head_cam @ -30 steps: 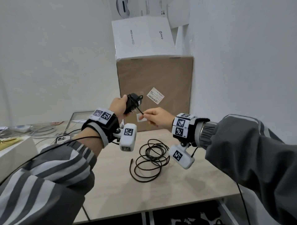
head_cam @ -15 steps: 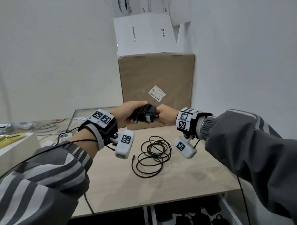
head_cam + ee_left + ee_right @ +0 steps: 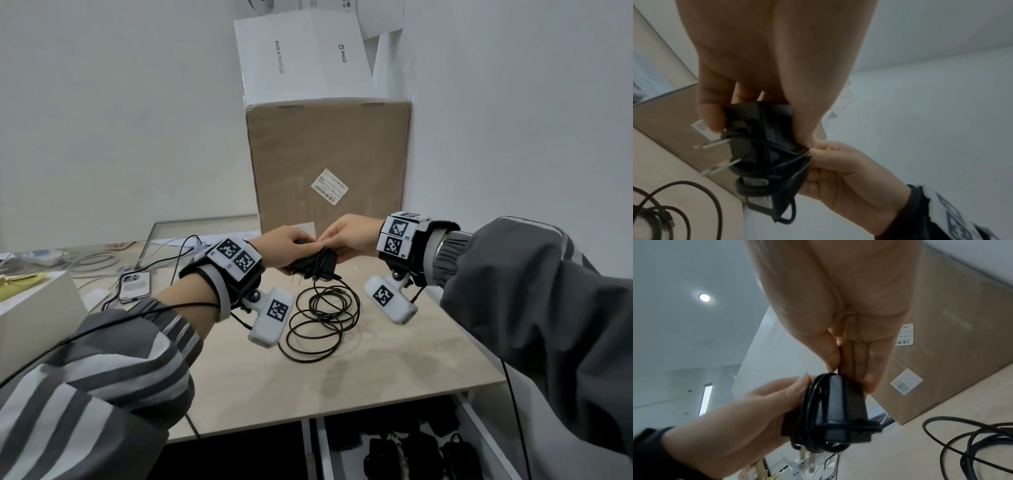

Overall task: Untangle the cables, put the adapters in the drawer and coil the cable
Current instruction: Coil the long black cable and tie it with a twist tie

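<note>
Left hand [image 3: 286, 247] grips the adapter [image 3: 317, 265] above the table [image 3: 394, 359]; right hand [image 3: 352, 236], at its 3 o'clock, pinches its wrapped cord. Loose cable [image 3: 322, 318] lies at 6 o'clock below.

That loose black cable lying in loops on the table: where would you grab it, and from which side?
Best guess: take the black cable from above, pinching across the far side of the pile, where the loops overlap in a bundle. It lies flat on the table, so one pinch there gathers several strands, while the near loop sprawls wider on its own.
</note>
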